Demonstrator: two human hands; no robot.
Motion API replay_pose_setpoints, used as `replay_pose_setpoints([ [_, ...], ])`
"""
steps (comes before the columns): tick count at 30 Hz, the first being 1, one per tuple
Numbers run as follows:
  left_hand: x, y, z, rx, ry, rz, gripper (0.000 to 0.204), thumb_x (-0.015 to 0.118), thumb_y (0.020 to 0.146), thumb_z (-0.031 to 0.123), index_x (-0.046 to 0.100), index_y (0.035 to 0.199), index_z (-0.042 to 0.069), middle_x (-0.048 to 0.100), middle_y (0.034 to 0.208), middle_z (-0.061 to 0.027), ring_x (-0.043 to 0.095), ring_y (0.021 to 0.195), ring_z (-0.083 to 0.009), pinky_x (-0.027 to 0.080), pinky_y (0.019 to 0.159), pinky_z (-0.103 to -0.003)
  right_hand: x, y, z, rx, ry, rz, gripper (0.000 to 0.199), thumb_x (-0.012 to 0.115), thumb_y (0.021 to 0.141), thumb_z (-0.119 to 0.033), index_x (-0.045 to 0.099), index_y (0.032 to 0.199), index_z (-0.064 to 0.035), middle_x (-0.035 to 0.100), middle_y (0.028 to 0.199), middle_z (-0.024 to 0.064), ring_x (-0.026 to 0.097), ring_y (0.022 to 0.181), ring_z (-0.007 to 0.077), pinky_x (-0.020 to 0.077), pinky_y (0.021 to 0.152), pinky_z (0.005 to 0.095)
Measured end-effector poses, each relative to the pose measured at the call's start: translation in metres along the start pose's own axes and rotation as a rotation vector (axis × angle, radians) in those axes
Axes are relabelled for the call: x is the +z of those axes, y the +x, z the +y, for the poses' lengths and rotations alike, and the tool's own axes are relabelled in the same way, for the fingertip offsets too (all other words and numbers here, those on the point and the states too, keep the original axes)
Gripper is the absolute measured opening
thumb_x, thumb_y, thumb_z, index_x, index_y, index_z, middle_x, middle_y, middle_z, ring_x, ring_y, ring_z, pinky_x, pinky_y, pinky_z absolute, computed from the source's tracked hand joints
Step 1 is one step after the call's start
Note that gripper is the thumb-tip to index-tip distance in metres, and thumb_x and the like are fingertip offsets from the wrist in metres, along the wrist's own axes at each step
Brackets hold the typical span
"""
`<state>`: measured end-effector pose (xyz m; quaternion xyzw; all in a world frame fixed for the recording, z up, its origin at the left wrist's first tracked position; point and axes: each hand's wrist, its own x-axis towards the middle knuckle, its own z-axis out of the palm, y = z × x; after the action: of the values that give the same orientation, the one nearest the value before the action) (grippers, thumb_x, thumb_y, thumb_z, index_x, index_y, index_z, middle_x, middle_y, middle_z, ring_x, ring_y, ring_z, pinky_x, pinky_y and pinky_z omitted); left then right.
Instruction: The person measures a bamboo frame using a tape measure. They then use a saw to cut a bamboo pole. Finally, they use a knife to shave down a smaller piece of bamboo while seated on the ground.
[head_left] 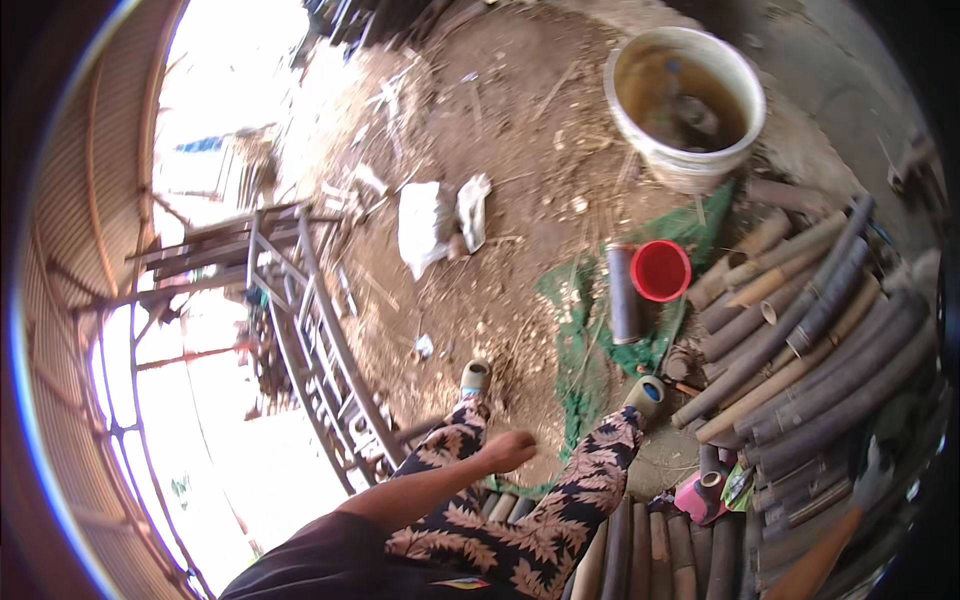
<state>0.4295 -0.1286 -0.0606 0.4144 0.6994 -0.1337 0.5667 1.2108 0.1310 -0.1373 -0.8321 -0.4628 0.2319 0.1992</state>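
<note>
While the left hand (510, 453) hangs curled, seemingly empty, well apart, the right hand (874, 474), its grip unclear to me, is nearer the scene's right-side grey-brown, bamboo-like cylindrical tubes (858, 400), angled near-left to far-right.

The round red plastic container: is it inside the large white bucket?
No, the round red plastic container sits outside the large white bucket, beside a grey cylindrical tube.
</note>
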Motion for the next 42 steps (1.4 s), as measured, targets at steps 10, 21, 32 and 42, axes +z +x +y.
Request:
replay_pose_setpoints([
  [10,-0.032,-0.070,0.223,0.057,-1.295,-0.696,0.092,0.037,0.089,0.081,0.049,0.141,0.006,0.061,0.127,-0.0157,0.058,0.113,-0.0264,0.053,0.091,-0.039,0.043,-0.355,-0.436,-0.596,0.011,-0.472,0.076,0.076,0.078,-0.019,0.042,0.144,-0.0013,0.052,0.137,0.0212,0.053,0.123,0.0352,0.0412,0.105,0.0410],
  [21,-0.232,-0.211,-0.141,0.303,-1.388,0.451,0.083,0.079,0.079,0.055,0.043,0.128,-0.003,0.059,0.116,-0.0169,0.058,0.112,-0.0253,0.045,0.100,-0.037,0.258,-0.648,-0.731,-0.705,0.217,-1.521,0.077,0.083,0.072,-0.010,0.042,0.136,-0.0023,0.058,0.121,0.0117,0.060,0.109,0.0239,0.0503,0.093,0.0354],
  [32,-0.369,-0.343,-0.516,0.480,-1.451,0.551,0.031,0.080,0.086,0.024,0.057,0.097,0.007,0.062,0.080,-0.0003,0.060,0.073,-0.0099,0.049,0.062,-0.026,0.372,-0.908,-0.996,-1.572,-0.441,-1.483,0.072,0.075,0.077,-0.030,0.047,0.139,-0.0069,0.059,0.120,0.0199,0.057,0.114,0.0394,0.0478,0.096,0.0465],
  [42,-0.538,-0.428,-0.974,0.318,-2.443,1.736,0.010,0.066,0.094,0.011,0.059,0.101,0.008,0.068,0.091,-0.0064,0.067,0.072,-0.0160,0.055,0.061,-0.025,0.569,-0.846,-1.178,-1.715,-0.683,-1.191,0.049,0.071,0.077,-0.028,0.062,0.120,-0.0073,0.061,0.107,0.0177,0.057,0.106,0.0370,0.0469,0.094,0.0459],
])
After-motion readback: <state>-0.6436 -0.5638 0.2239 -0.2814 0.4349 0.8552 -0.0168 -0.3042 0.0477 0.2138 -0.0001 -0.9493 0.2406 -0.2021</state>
